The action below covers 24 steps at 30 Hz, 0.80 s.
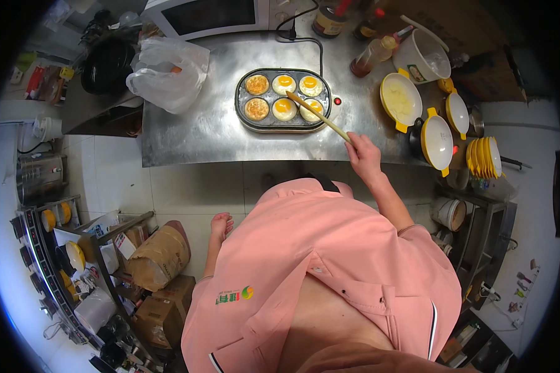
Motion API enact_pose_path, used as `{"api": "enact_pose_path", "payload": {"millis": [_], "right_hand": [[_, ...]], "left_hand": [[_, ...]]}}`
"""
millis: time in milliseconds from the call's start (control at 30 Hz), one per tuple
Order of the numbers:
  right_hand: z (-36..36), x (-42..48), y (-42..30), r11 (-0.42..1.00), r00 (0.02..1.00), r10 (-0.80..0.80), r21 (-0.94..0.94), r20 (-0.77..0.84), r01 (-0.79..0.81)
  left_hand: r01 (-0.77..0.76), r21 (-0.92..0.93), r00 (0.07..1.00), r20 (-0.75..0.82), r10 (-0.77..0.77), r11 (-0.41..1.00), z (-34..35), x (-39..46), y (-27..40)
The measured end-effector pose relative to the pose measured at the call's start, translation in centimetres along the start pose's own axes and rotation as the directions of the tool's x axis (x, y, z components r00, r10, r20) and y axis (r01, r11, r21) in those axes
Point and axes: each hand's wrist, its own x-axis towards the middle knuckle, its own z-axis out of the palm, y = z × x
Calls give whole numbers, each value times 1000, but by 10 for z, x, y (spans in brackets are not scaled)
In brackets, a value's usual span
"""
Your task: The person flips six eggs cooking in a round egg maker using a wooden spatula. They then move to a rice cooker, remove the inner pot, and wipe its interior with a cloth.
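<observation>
A wooden stick-like utensil [329, 122] is held in my right hand [365, 156] over the front edge of the steel table. Its tip reaches the middle of an oval electric egg pan [283, 127] with round wells. Two browned eggs [256, 109] lie in the left wells. In the middle and right wells are several eggs with yolks up [284, 109]; the stick crosses in front of the lower right one. My left hand [221, 224] hangs low beside my body, away from the table, with fingers curled and nothing visible in it.
On the steel table [191, 144], a white plastic bag [170, 74] stands left and a microwave [210, 16] behind. To the right are a sauce bottle [373, 56], a white tub [422, 56], a yellow-rimmed dish with pale food [401, 100] and stacked yellow dishes [483, 157]. A black cord runs behind the pan.
</observation>
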Motion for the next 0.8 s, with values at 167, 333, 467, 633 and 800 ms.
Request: {"api": "enact_pose_path", "payload": {"millis": [167,333,467,633,800], "right_hand": [[-3,4,2,999,1000,-23,-24,19,23],[-5,7,4,997,998,-69,-35,16,69],[-7,9,6,995,996,-87,-40,21,88],[-9,10,9,993,994,-105,-56,29,106],[-12,11,10,993,993,-112,-33,25,113]], "left_hand": [[19,5,999,-30,-19,1000,4,-4,2],[31,-8,999,-31,-31,1000,6,-5,-5],[27,-15,999,-17,-28,1000,9,-5,-9],[29,-19,999,-35,-29,999,14,-6,-8],[29,-33,999,-33,-30,999,16,-7,-6]]}}
